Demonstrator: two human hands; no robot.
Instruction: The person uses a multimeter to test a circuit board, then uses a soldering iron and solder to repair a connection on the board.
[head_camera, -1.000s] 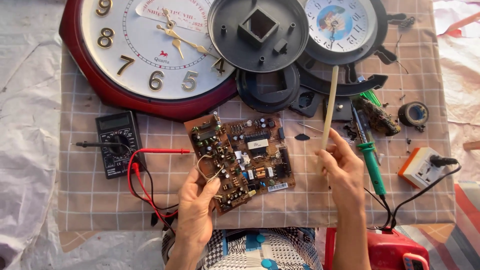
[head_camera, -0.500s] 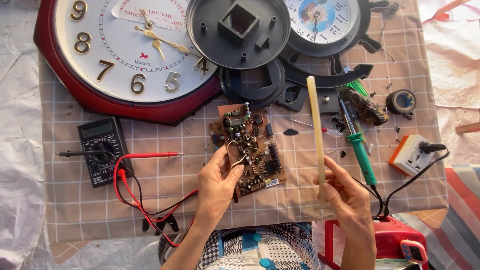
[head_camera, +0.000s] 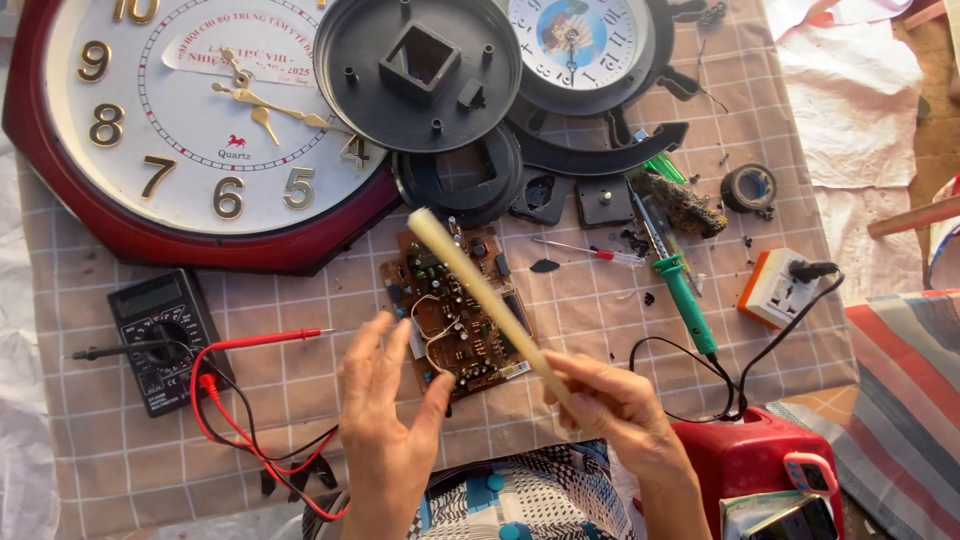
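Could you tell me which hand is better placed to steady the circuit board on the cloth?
Probably the left hand: it is open and free, fingertips beside the circuit board. The right hand is occupied gripping the pale stick.

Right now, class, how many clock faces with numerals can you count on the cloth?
2. The large red-framed clock face lies at the upper left, partly cut off by the frame. The small clock face lies at top centre, behind the black round back cover. Others may be hidden.

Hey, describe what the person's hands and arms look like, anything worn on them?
Both the left hand and the right hand are bare: no gloves, and no rings or watch that I can see. The forearms are bare too, with no sleeves in view. Below them shows a garment with a black, white and teal pattern.
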